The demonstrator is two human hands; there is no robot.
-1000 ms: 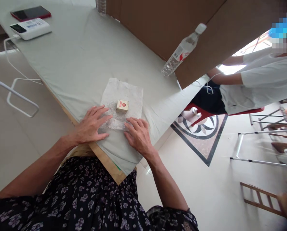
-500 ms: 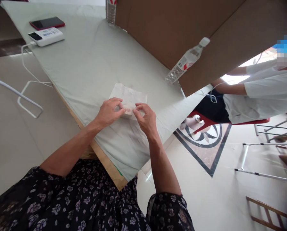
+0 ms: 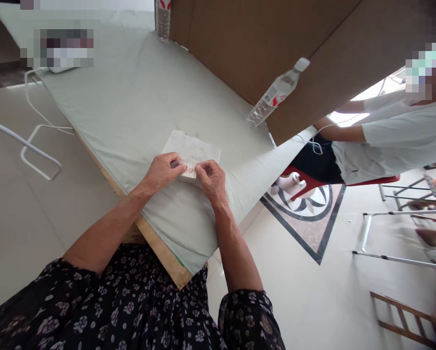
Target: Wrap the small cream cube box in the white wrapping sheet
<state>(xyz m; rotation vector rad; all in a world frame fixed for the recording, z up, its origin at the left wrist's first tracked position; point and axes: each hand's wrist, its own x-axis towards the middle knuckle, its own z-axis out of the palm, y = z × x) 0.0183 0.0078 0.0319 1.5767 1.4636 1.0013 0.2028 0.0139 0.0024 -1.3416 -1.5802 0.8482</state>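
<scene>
A sheet of clear bubble wrap (image 3: 192, 147) lies on the pale cloth-covered table (image 3: 137, 97), its near edge folded over a small box (image 3: 190, 171) that shows through with a red mark. My left hand (image 3: 165, 171) pinches the folded wrap on the box's left side. On the right side my right hand (image 3: 209, 177) pinches it too. Both hands have their fingers closed on the wrap around the box.
A clear water bottle (image 3: 274, 92) leans against a big cardboard panel (image 3: 269, 43) at the back. A second bottle (image 3: 162, 19) stands at the far edge. A white cable (image 3: 39, 112) hangs off the left. A person in a white shirt (image 3: 393, 136) sits at the right on a red chair.
A second ago both hands lay flat on the wrap's near edge with the box uncovered. Since then they have folded the wrap up over the box and closed on it.
</scene>
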